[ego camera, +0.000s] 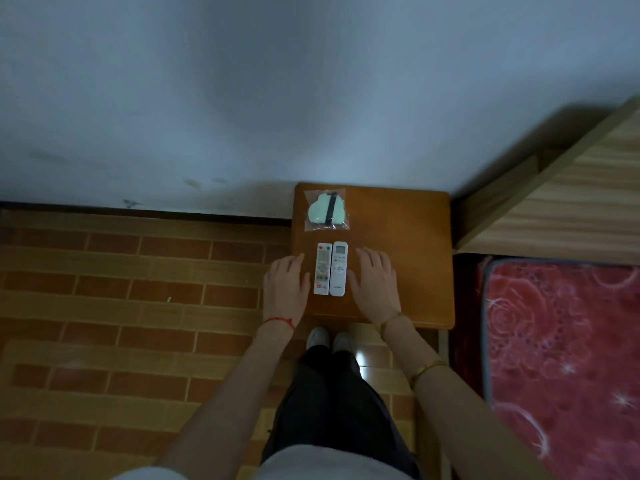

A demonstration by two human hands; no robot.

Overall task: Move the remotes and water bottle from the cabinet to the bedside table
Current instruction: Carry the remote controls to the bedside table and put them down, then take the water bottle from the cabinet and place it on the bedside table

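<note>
Both remotes on counter; left hand, right hand flank them, flat, empty. Advise: square edges gently.

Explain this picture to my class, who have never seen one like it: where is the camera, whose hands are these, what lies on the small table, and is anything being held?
There is no machine here. The one picture comes from a wide-angle camera worn on a person's head, looking down, so you see their own arms, legs and shoes. The left hand and right hand are bare, open and flat, one on each side of two white remotes. The left remote has coloured buttons; the right remote has a small screen. They lie side by side on a brown wooden table. Behind them lies a pale green item in a clear bag. Neither hand holds anything. No water bottle is in view. A red patterned bed cover shows at the right.
</note>
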